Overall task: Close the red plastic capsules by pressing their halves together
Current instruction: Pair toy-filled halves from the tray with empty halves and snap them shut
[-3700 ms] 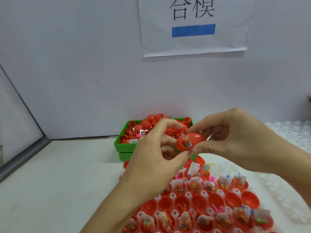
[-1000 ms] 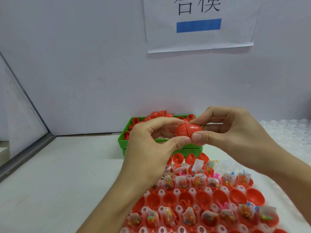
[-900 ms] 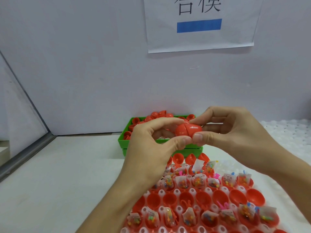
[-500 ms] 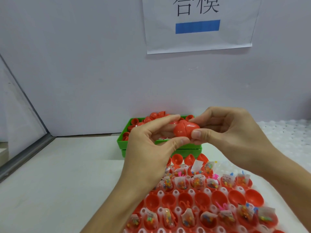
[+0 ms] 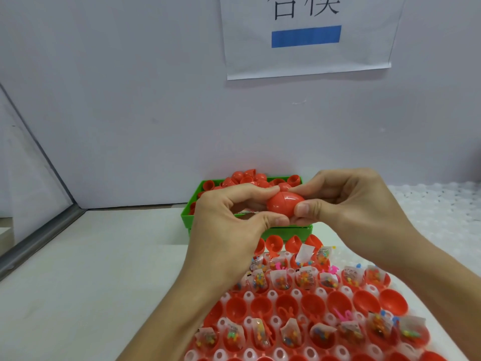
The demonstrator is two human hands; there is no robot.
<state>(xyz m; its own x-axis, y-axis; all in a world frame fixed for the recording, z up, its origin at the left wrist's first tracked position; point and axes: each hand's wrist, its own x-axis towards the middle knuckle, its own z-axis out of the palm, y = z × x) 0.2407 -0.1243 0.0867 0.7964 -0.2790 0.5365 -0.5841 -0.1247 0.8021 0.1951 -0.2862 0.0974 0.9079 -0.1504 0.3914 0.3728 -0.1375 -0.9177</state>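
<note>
Both hands squeeze one red capsule shut above the green bin

Left hand (image 5: 229,225) and right hand (image 5: 346,204) each pinch an end of the capsule (image 5: 285,203) in a closed grip, likely to seat its halves; behind it one green bin (image 5: 191,214) holds loose halves, below it one tray (image 5: 322,293) holds filled cups, too many to count.

1. Up at twelve o'clock, a white paper sign (image 5: 307,35) hangs on the pale wall (image 5: 130,100), black characters cut off at the top edge, a solid blue bar (image 5: 306,36) beneath them.
2. Over at nine o'clock, a grey metal rail (image 5: 39,243) runs diagonally along the table (image 5: 91,269).
3. At three o'clock, white bubbled sheeting (image 5: 437,212) lies on the table against the wall.
</note>
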